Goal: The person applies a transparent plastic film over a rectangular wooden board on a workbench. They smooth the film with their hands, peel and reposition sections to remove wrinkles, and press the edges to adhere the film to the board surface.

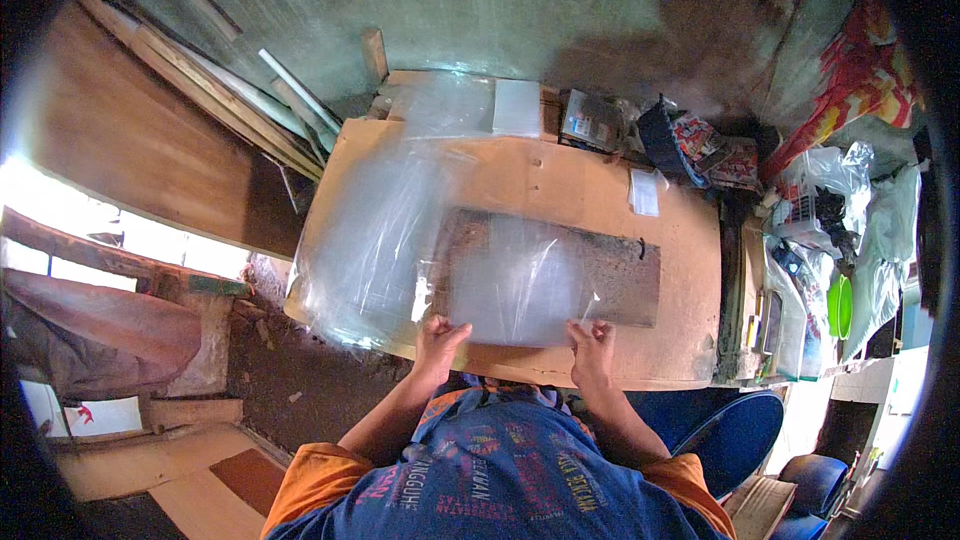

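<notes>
A clear plastic sheet (515, 290), possibly a flat bag, lies over a dark, worn board (625, 275) on the tabletop. My left hand (438, 348) pinches its near left corner, and my right hand (592, 350) pinches the near right one. Between the two hands the sheet looks fairly flat, with bright glare on it. To the left of my left hand spreads a large heap of shiny clear plastic sheets (365, 240), which reaches the table's left edge. A small dark hooked thing (642, 250) rests at the board's right end.
The table (690, 270) has a light brown top. Along its back stand a clear plastic pile, a white packet (517, 107) and a dark bag (660, 140). A small white paper (645, 192) lies at the back right. Plastic bags and a green bowl (840, 306) hang at right; blue drums (735, 440) stand below.
</notes>
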`<state>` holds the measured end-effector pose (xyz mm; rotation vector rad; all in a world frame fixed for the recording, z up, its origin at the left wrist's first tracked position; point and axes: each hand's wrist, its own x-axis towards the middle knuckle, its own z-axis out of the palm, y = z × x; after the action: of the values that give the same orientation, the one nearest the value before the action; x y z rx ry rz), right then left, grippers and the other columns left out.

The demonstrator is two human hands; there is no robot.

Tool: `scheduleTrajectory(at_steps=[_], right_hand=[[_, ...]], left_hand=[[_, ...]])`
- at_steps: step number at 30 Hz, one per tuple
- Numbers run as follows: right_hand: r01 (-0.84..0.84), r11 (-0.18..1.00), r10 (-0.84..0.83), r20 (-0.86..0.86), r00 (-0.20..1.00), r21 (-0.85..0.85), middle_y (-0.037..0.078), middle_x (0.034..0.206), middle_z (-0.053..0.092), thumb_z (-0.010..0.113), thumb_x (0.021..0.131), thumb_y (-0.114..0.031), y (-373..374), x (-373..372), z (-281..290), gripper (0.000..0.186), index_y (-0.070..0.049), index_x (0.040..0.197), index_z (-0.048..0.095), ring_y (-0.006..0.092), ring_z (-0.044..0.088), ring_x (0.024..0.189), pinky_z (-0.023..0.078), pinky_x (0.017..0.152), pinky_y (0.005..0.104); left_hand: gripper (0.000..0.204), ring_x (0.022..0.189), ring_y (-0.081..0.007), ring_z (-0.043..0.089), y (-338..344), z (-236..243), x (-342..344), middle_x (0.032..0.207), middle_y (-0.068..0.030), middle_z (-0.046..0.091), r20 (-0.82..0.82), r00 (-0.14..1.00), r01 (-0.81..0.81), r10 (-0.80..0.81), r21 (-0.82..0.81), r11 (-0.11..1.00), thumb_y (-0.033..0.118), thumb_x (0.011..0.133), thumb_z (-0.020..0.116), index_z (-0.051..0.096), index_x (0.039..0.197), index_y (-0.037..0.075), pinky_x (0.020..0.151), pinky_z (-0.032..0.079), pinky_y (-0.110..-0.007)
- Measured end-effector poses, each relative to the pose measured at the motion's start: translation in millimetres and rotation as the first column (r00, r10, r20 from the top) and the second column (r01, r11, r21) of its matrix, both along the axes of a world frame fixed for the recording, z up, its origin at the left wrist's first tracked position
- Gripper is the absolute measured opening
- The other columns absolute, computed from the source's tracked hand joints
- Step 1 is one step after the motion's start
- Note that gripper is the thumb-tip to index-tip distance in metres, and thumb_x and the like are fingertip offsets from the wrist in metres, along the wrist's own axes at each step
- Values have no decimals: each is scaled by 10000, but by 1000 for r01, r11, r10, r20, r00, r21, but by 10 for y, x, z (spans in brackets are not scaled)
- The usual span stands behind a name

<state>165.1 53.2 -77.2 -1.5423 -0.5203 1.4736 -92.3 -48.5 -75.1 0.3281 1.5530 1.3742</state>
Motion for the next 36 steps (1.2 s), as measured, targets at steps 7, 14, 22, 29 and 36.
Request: scheduleTrajectory(at_steps=[7,14,22,29,36], right_hand=[[-313,880,197,-325,925,-358,81,1040,642,744,849,-32,224,75,60,341,-71,1126,550,260,655,858,563,691,443],[-571,811,504,-339,794,-131,57,866,670,703,877,-15,370,60,258,194,-70,1047,626,185,629,701,522,599,330],[-516,840,542,-268,796,167,28,846,643,677,864,7,961,-274,1254,330,-108,1149,558,141,613,734,443,583,291],[-288,848,482,-424,767,444,54,1016,642,601,912,4,1840,-1280,1377,416,-148,1284,492,205,647,888,549,692,356],[-205,829,474,-460,751,520,71,1118,632,668,915,-32,2707,-2399,1275,489,-150,1328,435,246,646,1005,581,809,416]], left_hand=[[692,818,-168,613,69,-34,134,1055,-91,553,-47,999,9,-7,54,998,-16,763,766,365,1322,64,683,547,-327],[563,855,-159,635,-15,390,97,1148,-103,552,75,997,-4,-5,112,994,268,998,607,300,1435,86,666,537,-283],[405,848,-148,599,-122,78,186,1124,-100,530,-433,897,131,-84,81,988,330,1073,433,466,1349,35,762,523,-317],[286,969,-368,619,-338,-401,235,1259,-201,551,-424,897,184,-123,106,977,137,1019,510,553,1279,26,873,515,-407],[233,1012,-335,639,-597,463,4,1161,-195,613,-561,808,204,-181,-21,979,126,1012,525,599,1210,28,862,517,-381]])
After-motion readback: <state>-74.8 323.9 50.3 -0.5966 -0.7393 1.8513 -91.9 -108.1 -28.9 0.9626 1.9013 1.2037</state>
